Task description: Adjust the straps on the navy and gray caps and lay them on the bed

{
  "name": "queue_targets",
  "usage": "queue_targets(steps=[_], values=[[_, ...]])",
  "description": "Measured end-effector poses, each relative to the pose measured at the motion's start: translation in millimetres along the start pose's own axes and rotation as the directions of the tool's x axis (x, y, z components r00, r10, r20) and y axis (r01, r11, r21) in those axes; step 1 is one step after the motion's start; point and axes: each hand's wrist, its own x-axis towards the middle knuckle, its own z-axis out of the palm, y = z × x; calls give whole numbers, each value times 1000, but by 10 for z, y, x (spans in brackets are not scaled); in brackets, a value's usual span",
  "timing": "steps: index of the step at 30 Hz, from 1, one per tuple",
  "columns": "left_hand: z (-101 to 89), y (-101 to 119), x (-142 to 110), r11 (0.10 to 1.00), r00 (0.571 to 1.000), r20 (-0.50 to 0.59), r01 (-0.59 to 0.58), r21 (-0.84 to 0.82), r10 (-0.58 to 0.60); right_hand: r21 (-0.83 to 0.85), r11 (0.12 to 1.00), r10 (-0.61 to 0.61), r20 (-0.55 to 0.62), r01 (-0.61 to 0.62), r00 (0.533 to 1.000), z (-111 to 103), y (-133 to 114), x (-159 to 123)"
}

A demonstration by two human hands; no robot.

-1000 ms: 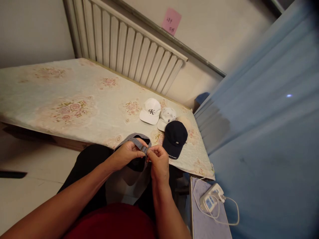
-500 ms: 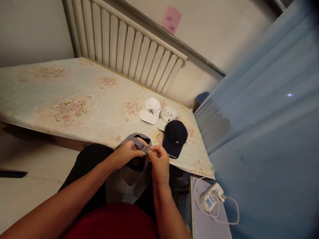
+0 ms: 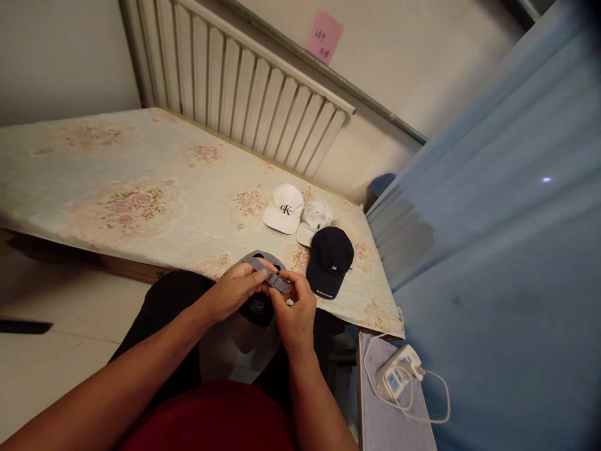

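A grey cap [image 3: 266,255] is held over my lap at the bed's front edge, its back strap [image 3: 277,283] stretched between my hands. My left hand [image 3: 238,288] pinches the strap on one side, thumb on top. With thumb and fingers, my right hand [image 3: 297,308] grips the strap's other end near the buckle. Part of the cap is hidden behind my fingers. To the right on the bed lies a navy cap [image 3: 330,254]. Behind it are a white cap with a small dark emblem [image 3: 315,217] and a white cap with black letters [image 3: 284,210].
A flowered sheet covers the bed [image 3: 188,200], with a radiator [image 3: 244,88] behind it. At the lower right a white power strip [image 3: 398,373] with a looped cable rests on a small table [image 3: 389,429]. A blue curtain [image 3: 498,238] hangs along the right.
The strap has tilted, its buckle end dropping slightly to the right. My right hand has shifted a little down and left, its fingers now around the strap's end.
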Motion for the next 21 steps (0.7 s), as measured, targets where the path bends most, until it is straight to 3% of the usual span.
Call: queue_targets(steps=[9,21], values=[[85,45,-9,998,1000,-8,19,55,-19,-140,984,-116,-30,111,993,-3,-88,-11],[173,44,-27,996,983,-179,43,78,-29,-147,972,-200,-93,185,975,39,11,-35]])
